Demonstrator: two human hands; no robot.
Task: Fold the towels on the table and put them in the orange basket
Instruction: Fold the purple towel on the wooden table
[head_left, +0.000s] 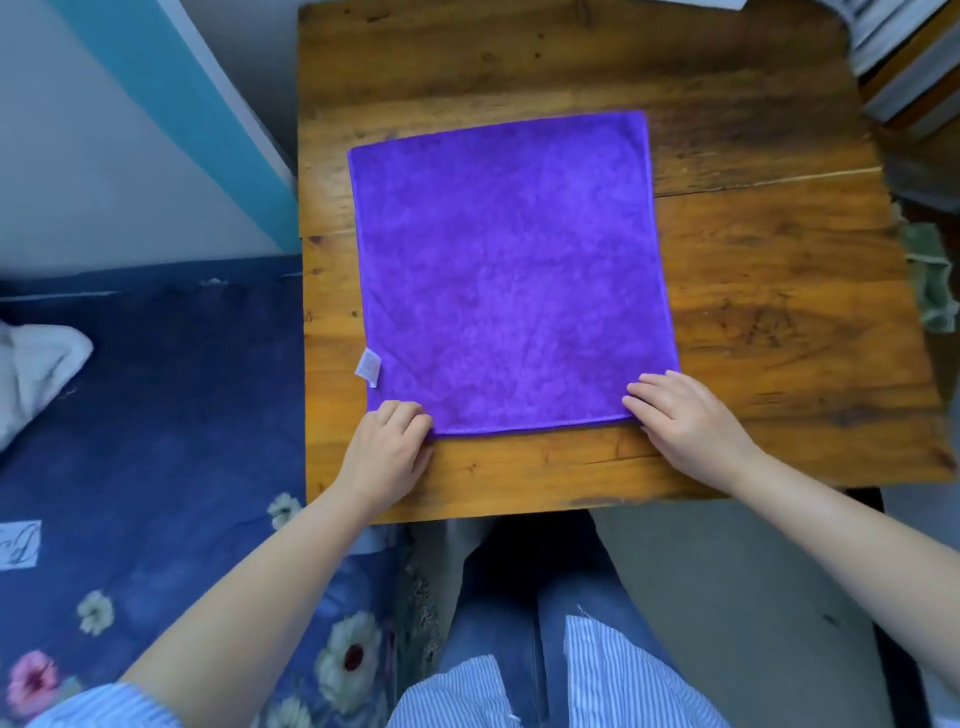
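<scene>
A purple towel (506, 270) lies spread flat on the wooden table (753, 270), with a small white label at its near left edge. My left hand (387, 449) pinches the towel's near left corner. My right hand (685, 421) rests on the near right corner, fingers curled over the hem. The orange basket is not in view.
A blue flowered bedcover (150, 415) lies to the left of the table, with a white cloth (36, 369) on it. A green cloth (932, 280) hangs at the table's right edge. Stacked items (904, 57) stand at the far right corner.
</scene>
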